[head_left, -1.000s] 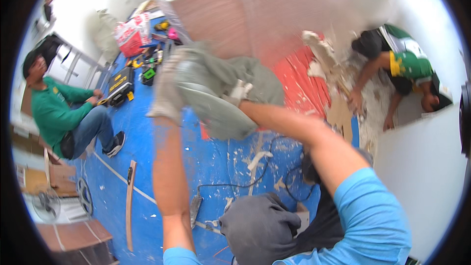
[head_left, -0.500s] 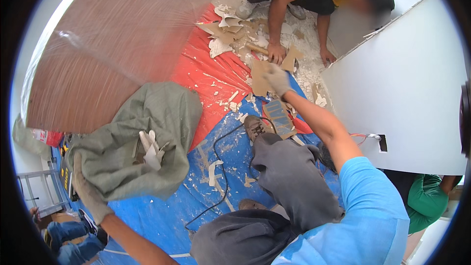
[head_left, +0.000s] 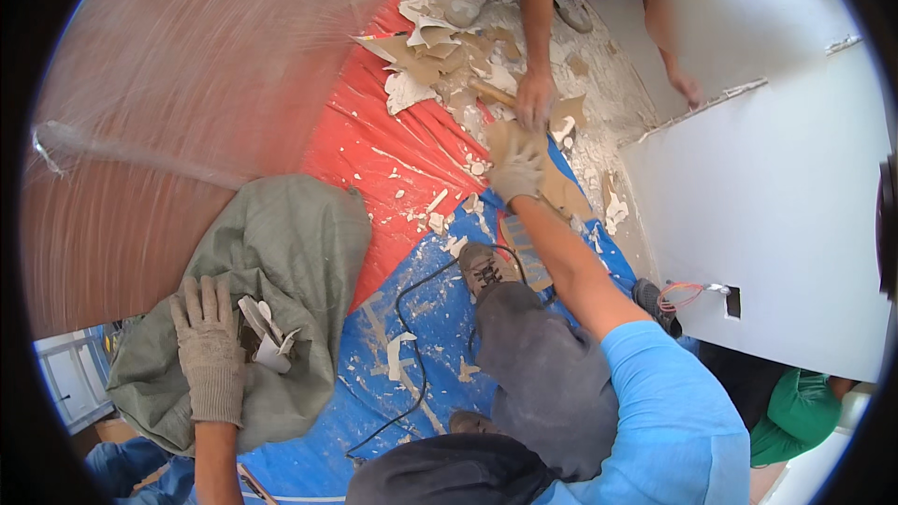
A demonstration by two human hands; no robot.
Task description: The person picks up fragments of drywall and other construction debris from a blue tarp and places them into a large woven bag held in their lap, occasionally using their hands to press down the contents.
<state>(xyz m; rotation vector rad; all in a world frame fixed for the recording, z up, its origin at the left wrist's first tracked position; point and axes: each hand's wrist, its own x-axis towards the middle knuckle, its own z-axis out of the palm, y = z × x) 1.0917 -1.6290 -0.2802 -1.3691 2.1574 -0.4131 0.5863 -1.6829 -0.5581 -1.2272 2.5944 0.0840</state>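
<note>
My left hand [head_left: 208, 346], in a knitted work glove, is open, fingers extended and nearly together, palm down against the rim of a green woven sack [head_left: 299, 238]. My right hand [head_left: 517, 171], also gloved, is open with its fingers spread over a brown paper-faced board scrap [head_left: 559, 192]; whether any fingertip grips its edge I cannot tell. The sack sits slumped on my left, creased and bulging, its mouth gaping upward, with white and grey offcuts [head_left: 271, 351] protruding just beside my left hand. The board scrap lies flat ahead of my right shoe [head_left: 486, 268], near a heap of broken plasterboard [head_left: 412, 84]. A co-worker's hand [head_left: 535, 98] is just beyond mine, next to a wooden handle [head_left: 493, 92]; their other hand is by the broken edge of a white wall panel [head_left: 767, 196]. The floor is covered by a red tarpaulin [head_left: 369, 168] and a blue tarpaulin [head_left: 360, 383], both littered with white fragments and dust; a black cable [head_left: 423, 369] snakes across the blue one. Red wires [head_left: 678, 295] emerge beside a rectangular cutout in the wall panel. A brown panel under clear plastic film [head_left: 178, 122] stands at upper left; a green sleeve [head_left: 804, 416] shows at lower right.
</note>
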